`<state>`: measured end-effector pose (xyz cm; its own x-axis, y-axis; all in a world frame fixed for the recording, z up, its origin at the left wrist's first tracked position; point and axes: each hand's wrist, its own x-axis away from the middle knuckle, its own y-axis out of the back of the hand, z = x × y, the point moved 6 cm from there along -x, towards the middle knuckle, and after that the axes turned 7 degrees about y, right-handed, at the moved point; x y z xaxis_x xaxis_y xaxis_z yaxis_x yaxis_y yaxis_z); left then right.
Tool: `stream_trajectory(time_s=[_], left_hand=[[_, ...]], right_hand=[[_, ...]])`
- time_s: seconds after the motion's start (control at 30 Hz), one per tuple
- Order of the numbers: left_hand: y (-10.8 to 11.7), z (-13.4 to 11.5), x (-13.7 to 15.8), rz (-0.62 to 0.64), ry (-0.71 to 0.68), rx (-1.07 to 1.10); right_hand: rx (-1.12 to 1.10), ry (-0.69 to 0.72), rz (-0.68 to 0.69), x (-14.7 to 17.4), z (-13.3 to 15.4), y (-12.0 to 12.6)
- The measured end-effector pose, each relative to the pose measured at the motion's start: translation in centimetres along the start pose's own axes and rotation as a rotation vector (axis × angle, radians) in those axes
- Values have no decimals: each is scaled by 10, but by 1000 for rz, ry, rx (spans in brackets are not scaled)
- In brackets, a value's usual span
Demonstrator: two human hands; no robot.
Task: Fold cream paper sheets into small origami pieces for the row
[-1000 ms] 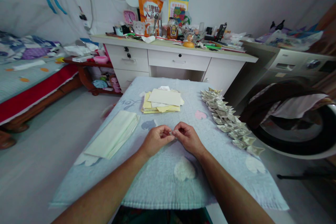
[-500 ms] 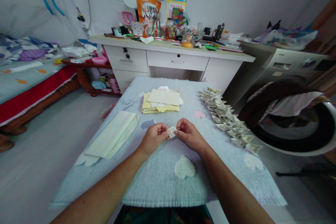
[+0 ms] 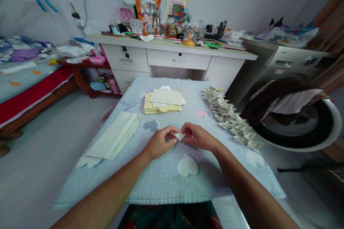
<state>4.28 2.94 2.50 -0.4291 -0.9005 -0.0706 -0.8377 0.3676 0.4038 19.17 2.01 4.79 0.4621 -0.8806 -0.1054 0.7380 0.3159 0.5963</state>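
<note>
A small folded piece of paper (image 3: pixel 180 136) is pinched between my two hands, just above the cloth-covered table (image 3: pixel 158 186). My left hand (image 3: pixel 162 141) grips its left side between thumb and fingers. On its right side, the fingers of my right hand (image 3: pixel 199 136) are closed on it. Beyond my hands lies a stack of cream and yellow paper sheets (image 3: pixel 166 97). To the left is a folded pile of pale green paper (image 3: pixel 114 136). Rows of folded paper pieces with pointed ends (image 3: pixel 228 116) line the table's right side.
A white desk (image 3: pixel 178 59) crowded with jars and small items stands behind the table. At the right is a washing machine (image 3: pixel 292 61) with its round door (image 3: pixel 337 125) open and clothes hanging out. A bed (image 3: pixel 29 78) is at the left.
The small paper has turned from upright to a flatter, wider shape between my fingers. My right hand has shifted slightly right, and the camera view has moved a little.
</note>
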Motion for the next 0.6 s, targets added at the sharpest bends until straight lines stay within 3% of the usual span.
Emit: stream_trajectory(time_s=[0.3,0.6], left_hand=[[-11,-2,3,57,-97,-385],[-13,-3,5,47,-249,-463]], right_hand=[[264,99,-4,10,-1,-10],[376,62,-52,15,-4,-18]])
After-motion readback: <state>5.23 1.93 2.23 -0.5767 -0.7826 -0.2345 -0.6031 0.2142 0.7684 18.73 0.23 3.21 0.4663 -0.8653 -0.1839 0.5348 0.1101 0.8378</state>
